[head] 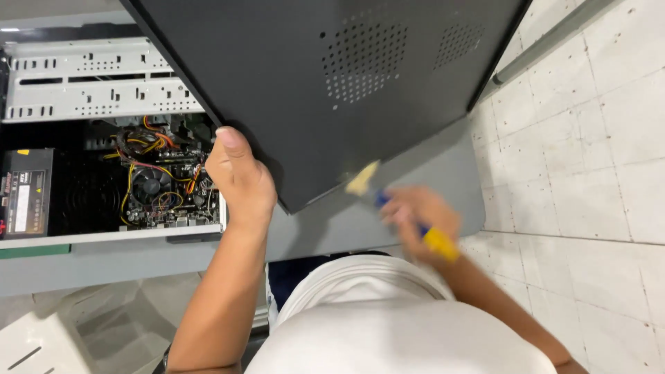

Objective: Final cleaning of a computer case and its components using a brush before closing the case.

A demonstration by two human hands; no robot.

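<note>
Grey desk (443, 180), blurred right hand (419, 221) gripping brush (409, 211), panel (332, 83) cropped

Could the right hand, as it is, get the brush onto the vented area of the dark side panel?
Probably yes. The right hand holds the brush at the dark side panel's lower edge, nothing lies between it and the vent holes, and the left hand grips the far edge.

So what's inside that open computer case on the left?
Inside the computer case show a circuit board with a round fan, tangled coloured wires and a black box-shaped unit. The black side panel hides its right part.
</note>
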